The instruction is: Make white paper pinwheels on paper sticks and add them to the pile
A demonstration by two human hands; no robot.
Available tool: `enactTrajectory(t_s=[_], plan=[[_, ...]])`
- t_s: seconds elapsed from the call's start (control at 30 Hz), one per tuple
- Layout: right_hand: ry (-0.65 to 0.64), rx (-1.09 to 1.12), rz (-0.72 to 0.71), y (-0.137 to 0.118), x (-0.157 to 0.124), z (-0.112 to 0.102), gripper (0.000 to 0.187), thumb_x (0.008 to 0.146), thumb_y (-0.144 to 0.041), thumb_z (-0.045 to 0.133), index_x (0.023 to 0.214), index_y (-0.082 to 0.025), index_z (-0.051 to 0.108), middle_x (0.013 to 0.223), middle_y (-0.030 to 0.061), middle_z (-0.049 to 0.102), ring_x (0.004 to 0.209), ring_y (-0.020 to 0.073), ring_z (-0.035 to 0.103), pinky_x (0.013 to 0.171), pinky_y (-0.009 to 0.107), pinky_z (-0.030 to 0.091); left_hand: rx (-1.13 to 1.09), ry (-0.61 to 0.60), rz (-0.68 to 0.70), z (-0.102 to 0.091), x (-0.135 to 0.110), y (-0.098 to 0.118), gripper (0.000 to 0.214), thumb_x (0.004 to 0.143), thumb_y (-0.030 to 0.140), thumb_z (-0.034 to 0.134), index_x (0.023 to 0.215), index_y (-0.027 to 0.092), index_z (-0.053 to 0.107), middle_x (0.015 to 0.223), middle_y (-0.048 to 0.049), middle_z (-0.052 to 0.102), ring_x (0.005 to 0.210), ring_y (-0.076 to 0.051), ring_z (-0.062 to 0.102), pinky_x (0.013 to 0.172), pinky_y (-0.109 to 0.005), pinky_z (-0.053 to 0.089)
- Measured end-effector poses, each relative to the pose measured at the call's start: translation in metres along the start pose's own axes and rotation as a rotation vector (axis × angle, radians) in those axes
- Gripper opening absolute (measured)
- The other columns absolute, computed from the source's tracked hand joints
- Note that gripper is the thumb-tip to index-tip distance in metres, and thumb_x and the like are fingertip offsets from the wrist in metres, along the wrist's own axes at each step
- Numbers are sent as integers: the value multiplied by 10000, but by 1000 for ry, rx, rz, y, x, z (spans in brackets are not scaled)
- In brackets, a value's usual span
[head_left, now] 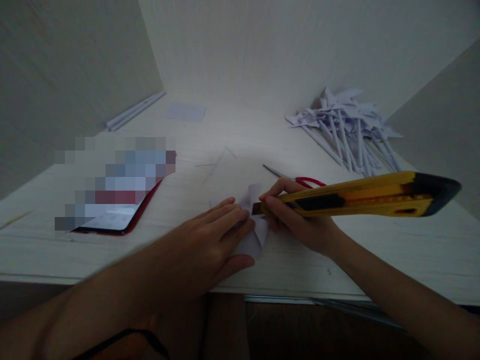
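near the front edge of the whitewashed wooden table (405, 245), both forearms are angled inward, the left from the lower left corner and the right from the lower right.

the left hand (221, 235) is laid palm down on a folded piece of white paper (250, 245), with the knuckles raised slightly. its fingers are kept close together and pointed to the right, while the thumb is parted from them and stretched out nearer the table's edge; the paper is pressed down rather than gripped, and its creased part is left showing between thumb and fingers.

by the right hand (305, 230), a yellow and black snap-off utility knife (360, 195) is pinched close to its blade end, with the thumb along the near side and the index finger bent over from the far side; the other fingers are mostly hidden beneath. the wrist is turned so that the knife is pointed left, and its long body is projected to the right, above the forearm. the blade (256, 208) is held at the paper, just beside the left fingertips; whether it is slipped under a fold cannot be told.

farther left, a smartphone (112, 220) in a red case is set down, its screen largely pixelated. just behind the right hand, red-handled scissors (273, 171) are partly hidden. at the back right, white paper pinwheels (345, 115) are heaped on their rolled sticks. at the back left, a flat paper sheet (185, 112) and rolled paper sticks (137, 111) are seen.
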State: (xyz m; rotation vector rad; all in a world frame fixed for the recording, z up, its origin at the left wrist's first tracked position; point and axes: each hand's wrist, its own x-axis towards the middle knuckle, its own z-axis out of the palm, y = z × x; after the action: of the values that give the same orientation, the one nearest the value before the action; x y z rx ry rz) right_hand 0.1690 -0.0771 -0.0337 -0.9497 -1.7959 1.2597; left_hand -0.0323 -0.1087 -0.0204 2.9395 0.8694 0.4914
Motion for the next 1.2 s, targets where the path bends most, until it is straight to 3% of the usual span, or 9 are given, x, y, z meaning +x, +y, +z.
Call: enactTrajectory(t_s=[1.2], plan=[[-25, -34, -23, -1, 3, -1, 137, 851, -289, 488, 784, -170, 478, 508, -68, 454, 439, 43, 430, 398, 150, 327, -69, 7, 14, 1, -1, -3, 296, 878, 281, 384, 1108, 181, 541, 1107, -51, 573, 1108, -177, 492, 1027, -370, 362]])
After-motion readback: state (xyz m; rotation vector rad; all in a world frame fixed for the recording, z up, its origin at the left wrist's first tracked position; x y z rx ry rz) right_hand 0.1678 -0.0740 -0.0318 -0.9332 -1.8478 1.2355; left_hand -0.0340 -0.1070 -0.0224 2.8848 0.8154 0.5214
